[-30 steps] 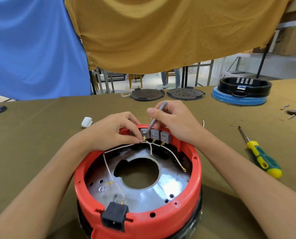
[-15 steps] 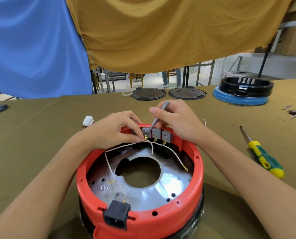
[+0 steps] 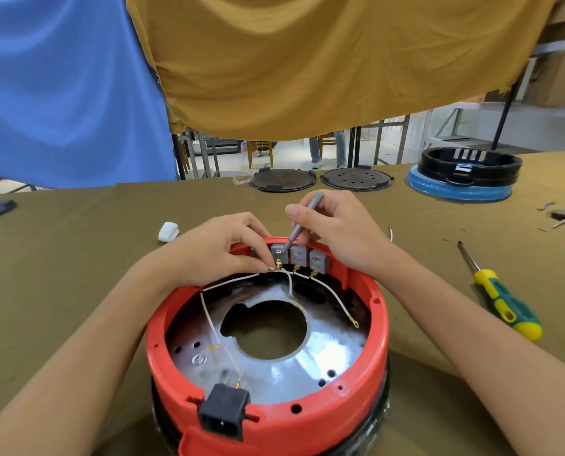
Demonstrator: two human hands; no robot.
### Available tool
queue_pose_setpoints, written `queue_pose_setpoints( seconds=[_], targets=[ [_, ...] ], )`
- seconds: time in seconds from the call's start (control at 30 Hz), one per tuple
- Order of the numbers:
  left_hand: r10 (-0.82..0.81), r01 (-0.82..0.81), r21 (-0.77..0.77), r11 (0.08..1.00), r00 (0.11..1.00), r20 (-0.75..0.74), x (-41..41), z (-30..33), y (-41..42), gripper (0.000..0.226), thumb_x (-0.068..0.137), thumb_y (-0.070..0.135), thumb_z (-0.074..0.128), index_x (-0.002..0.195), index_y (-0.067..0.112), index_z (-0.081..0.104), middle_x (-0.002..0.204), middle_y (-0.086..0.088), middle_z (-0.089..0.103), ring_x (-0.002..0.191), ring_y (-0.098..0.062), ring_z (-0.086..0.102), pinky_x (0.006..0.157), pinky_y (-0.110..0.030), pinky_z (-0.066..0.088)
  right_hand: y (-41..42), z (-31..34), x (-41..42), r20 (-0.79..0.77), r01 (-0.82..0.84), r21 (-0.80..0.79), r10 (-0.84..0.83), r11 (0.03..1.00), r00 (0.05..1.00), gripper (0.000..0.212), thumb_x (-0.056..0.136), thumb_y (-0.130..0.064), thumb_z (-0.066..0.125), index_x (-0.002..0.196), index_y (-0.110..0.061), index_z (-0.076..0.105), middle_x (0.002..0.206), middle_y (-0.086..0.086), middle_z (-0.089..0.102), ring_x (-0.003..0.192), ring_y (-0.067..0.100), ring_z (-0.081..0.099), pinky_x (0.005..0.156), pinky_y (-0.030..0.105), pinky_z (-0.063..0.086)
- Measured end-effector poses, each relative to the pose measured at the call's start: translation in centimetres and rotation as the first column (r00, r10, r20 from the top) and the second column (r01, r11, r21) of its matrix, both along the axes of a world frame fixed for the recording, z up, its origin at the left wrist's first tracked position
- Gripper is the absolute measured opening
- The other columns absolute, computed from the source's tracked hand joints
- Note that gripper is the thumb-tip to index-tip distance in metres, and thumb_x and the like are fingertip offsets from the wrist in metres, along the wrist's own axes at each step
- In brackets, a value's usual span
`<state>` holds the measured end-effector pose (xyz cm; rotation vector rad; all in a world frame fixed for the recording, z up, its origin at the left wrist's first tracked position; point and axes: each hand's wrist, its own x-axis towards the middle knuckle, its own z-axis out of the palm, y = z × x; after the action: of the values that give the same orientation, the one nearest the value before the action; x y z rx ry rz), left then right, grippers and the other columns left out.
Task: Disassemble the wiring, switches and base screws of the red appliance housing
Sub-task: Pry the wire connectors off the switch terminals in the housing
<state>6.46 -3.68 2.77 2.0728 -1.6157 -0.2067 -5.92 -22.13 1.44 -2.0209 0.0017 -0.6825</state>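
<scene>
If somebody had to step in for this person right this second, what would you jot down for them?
Left hand: pinches the white wire at the brass terminal under the leftmost grey switch.
Right hand: grips a thin grey tool, tip at that same terminal.
Red housing sits on the table; three switches stand side by side on its far wall, black power socket on the near rim.
Done: one wire's ring end already lies loose on the metal plate.
Left: free the switch terminals, then switches, socket and base screws. The green-yellow screwdriver lies to the right.
</scene>
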Motion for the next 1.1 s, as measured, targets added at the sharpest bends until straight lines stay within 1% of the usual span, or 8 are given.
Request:
queue_pose_setpoints(
  seconds=[0.17, 0.23, 0.4, 0.53, 0.67, 0.8, 0.93, 1.1],
  targets=[
    [-0.003, 0.003, -0.003, 1.000, 1.000, 0.017, 0.00, -0.01, -0.05, 0.014, 0.083, 0.028, 0.078, 0.086, 0.041, 0.077, 0.111, 0.019, 0.056, 0.106, 0.000, 0.056, 0.104, -0.039, 0.042, 0.09, 0.14, 0.02, 0.003, 0.007, -0.063, -0.007, 0.998, 1.000, 0.026, 0.096, -0.033, 0.064, 0.080, -0.012, 0.066, 0.069, 0.006, 0.072, 0.068, 0.025, 0.070, 0.077, 0.046, 0.056],
    [-0.001, 0.002, -0.003, 1.000, 1.000, 0.017, 0.01, -0.02, -0.03, 0.014, 0.083, 0.028, 0.078, 0.086, 0.041, 0.077, 0.110, 0.020, 0.056, 0.106, 0.001, 0.056, 0.103, -0.038, 0.042, -0.03, 0.08, 0.14, -0.013, 0.000, -0.036, -0.001, 0.999, 1.000, 0.026, 0.097, -0.032, 0.064, 0.079, -0.013, 0.066, 0.070, 0.008, 0.072, 0.067, 0.025, 0.070, 0.079, 0.047, 0.055],
    [-0.002, 0.002, -0.002, 1.000, 1.000, 0.020, -0.01, -0.02, -0.03, 0.015, 0.083, 0.028, 0.078, 0.086, 0.042, 0.076, 0.110, 0.021, 0.055, 0.105, 0.001, 0.056, 0.103, -0.038, 0.042, -0.17, -0.02, 0.39, -0.058, -0.010, 0.062, 0.014, 0.998, 0.998, 0.025, 0.097, -0.029, 0.064, 0.075, -0.017, 0.065, 0.074, 0.014, 0.071, 0.063, 0.017, 0.067, 0.083, 0.048, 0.056],
    [-0.004, 0.004, -0.007, 1.000, 1.000, 0.010, 0.01, -0.04, -0.02, 0.015, 0.083, 0.027, 0.078, 0.086, 0.041, 0.077, 0.110, 0.019, 0.056, 0.106, -0.001, 0.057, 0.103, -0.041, 0.043, 0.00, -0.04, 0.22, -0.022, 0.014, 0.033, -0.013, 0.999, 1.000, 0.025, 0.096, -0.033, 0.064, 0.075, -0.019, 0.065, 0.073, 0.013, 0.072, 0.066, 0.022, 0.069, 0.083, 0.053, 0.056],
    [-0.015, 0.016, -0.017, 1.000, 1.000, 0.006, 0.01, -0.01, -0.07, 0.016, 0.082, 0.026, 0.079, 0.086, 0.041, 0.077, 0.109, 0.018, 0.057, 0.105, -0.001, 0.057, 0.104, -0.038, 0.042, 0.08, 0.09, 0.03, -0.013, 0.007, -0.015, -0.007, 1.000, 1.000, 0.027, 0.097, -0.033, 0.064, 0.078, -0.014, 0.066, 0.072, 0.010, 0.072, 0.070, 0.029, 0.070, 0.081, 0.054, 0.056],
    [-0.015, 0.015, -0.011, 1.000, 1.000, 0.008, 0.12, -0.05, -0.04, 0.014, 0.082, 0.027, 0.078, 0.086, 0.040, 0.077, 0.109, 0.018, 0.056, 0.106, -0.002, 0.057, 0.104, -0.039, 0.042, -0.04, 0.05, 0.15, -0.032, 0.001, -0.003, -0.001, 1.000, 0.999, 0.026, 0.097, -0.033, 0.064, 0.076, -0.017, 0.066, 0.073, 0.010, 0.072, 0.068, 0.026, 0.070, 0.080, 0.049, 0.056],
    [-0.015, 0.015, -0.012, 1.000, 1.000, 0.005, 0.13, -0.06, -0.05, 0.014, 0.083, 0.027, 0.078, 0.086, 0.040, 0.077, 0.109, 0.018, 0.057, 0.106, -0.003, 0.057, 0.103, -0.041, 0.043, -0.16, -0.16, 0.29, -0.053, 0.008, 0.061, -0.004, 0.998, 0.999, 0.026, 0.098, -0.032, 0.063, 0.075, -0.019, 0.064, 0.070, 0.006, 0.071, 0.064, 0.013, 0.067, 0.071, 0.032, 0.051],
    [-0.011, 0.011, -0.011, 1.000, 1.000, 0.002, 0.13, -0.07, -0.01, 0.013, 0.083, 0.026, 0.078, 0.085, 0.039, 0.078, 0.109, 0.018, 0.057, 0.106, -0.002, 0.057, 0.103, -0.040, 0.042, -0.16, -0.15, 0.27, -0.060, -0.005, 0.086, 0.011, 0.996, 0.998, 0.027, 0.098, -0.031, 0.062, 0.075, -0.016, 0.065, 0.068, 0.003, 0.070, 0.062, 0.010, 0.066, 0.065, 0.019, 0.050]
  ],
)
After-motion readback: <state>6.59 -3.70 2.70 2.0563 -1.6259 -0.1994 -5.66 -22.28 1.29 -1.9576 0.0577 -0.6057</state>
